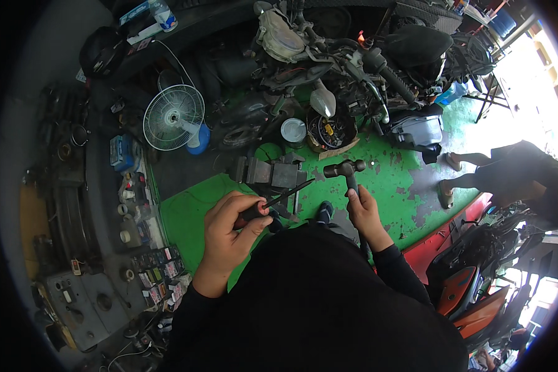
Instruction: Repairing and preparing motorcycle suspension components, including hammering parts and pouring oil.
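My left hand (232,232) grips a screwdriver (284,196) by its red and dark handle, with the long dark shaft pointing up and to the right. My right hand (364,214) holds a ball-peen hammer (344,167) upright by its handle, just right of the screwdriver's tip. Beyond both hands a grey metal bench vise (284,175) stands above the green floor (390,192). The screwdriver crosses the vise's lower part in the picture; I cannot tell whether they touch.
A white fan (173,118) stands back left. Motorcycle parts (328,68), a grey can (293,130) and a box of tools (332,141) lie beyond the vise. Cluttered shelves (130,217) run down the left. A person (514,180) and a red motorcycle lift (415,260) are at the right.
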Demonstrator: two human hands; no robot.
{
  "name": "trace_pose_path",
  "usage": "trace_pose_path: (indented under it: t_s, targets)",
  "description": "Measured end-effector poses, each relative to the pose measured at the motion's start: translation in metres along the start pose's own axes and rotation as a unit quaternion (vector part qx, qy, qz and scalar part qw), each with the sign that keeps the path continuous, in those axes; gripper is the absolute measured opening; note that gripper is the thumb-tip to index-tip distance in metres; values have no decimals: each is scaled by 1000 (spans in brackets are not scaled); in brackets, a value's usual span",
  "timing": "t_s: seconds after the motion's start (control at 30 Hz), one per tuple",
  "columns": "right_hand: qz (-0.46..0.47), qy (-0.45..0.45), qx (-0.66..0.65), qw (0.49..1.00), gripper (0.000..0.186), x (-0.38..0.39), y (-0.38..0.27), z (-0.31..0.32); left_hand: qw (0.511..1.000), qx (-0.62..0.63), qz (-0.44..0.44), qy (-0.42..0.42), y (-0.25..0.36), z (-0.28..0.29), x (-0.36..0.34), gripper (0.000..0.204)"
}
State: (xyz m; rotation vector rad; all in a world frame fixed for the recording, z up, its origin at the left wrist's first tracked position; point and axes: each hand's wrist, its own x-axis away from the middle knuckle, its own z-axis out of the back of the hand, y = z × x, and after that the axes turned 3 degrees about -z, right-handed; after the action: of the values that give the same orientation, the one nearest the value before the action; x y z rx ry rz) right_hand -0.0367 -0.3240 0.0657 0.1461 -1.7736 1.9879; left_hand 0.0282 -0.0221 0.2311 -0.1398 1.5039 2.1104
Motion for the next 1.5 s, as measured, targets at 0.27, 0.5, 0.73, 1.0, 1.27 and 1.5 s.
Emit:
trace_pose_path:
  t_s: [0.27,0.5,0.73,1.0,1.27,1.5]
  targets:
    - [1,-13,58,998,33,-20,30,18,997,3,79,5,-4,-13,4,25]
    - [-66,118,265,955,43,-8,137,49,945,206,252,-25,-41,-19,15,26]
    - [-419,367,167,813,48,231,299,0,900,276,206,-267,-84,-32,17,21]
    - [-614,597,-114,504,47,533,370,-224,806,124,38,-578,-124,-111,26,52]
    - [-568,698,-287,329,40,600,357,-426,657,217,114,-713,-53,-201,165,19]
    - [-584,706,-289,278,43,686,327,-477,531,173,81,-826,43,-269,365,25]
